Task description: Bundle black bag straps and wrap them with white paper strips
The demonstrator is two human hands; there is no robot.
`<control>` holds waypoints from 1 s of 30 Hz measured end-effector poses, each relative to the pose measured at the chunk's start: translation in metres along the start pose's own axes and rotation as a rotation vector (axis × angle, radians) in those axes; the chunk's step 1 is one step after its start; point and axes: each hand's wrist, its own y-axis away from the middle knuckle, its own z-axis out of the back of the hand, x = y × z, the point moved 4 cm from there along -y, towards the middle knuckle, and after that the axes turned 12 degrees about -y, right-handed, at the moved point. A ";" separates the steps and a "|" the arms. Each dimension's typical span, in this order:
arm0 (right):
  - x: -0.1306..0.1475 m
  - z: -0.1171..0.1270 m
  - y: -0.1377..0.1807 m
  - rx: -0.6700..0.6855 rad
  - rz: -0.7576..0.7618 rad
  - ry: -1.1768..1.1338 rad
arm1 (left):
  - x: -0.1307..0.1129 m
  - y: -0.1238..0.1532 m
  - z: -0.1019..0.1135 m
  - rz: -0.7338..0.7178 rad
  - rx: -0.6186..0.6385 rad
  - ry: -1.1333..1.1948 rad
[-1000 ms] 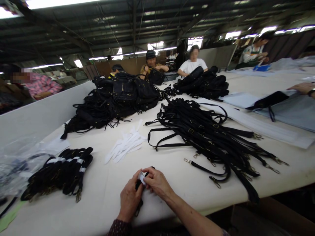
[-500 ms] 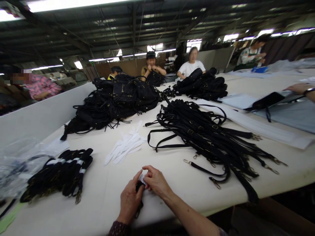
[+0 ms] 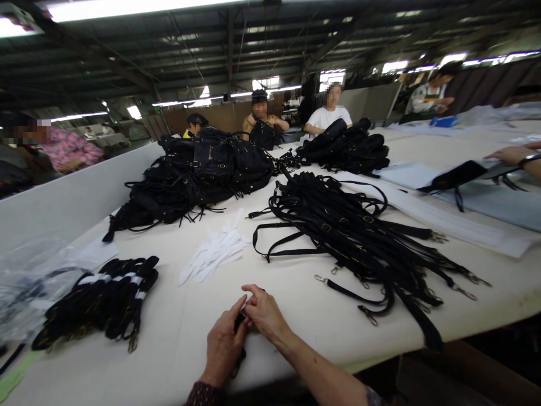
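Observation:
My left hand is closed around a folded black strap, most of it hidden by the palm and fingers. Against it, the bent fingers of my right hand pinch a white paper strip, of which only a sliver shows; its index finger points outward. Just beyond my hands lies a loose pile of white paper strips. To the right spreads a heap of black straps with metal clips and buckles. On the left, several folded straps wear white bands.
Black bags are piled at the back left, more black bags behind the straps. Clear plastic lies at the left edge. At right, a co-worker's hand is beside a black bag piece. Other people sit around the table.
My right fingers have shifted slightly over the strap, and less of the white paper strip shows between my hands. At right, the co-worker's black piece has moved a little.

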 end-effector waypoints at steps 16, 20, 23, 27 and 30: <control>0.002 0.004 -0.007 0.142 -0.103 -0.032 | -0.003 0.002 0.003 0.010 -0.039 0.035; -0.003 0.007 -0.006 0.136 -0.076 -0.013 | -0.008 0.002 0.008 0.053 -0.017 0.030; 0.000 0.007 -0.006 0.160 -0.050 0.082 | -0.009 0.002 0.009 0.062 -0.013 0.021; 0.014 0.005 0.001 0.189 -0.021 0.288 | -0.006 0.001 0.007 0.061 -0.007 0.030; 0.031 0.003 0.013 0.170 0.124 0.496 | -0.007 0.000 0.006 0.012 -0.019 0.028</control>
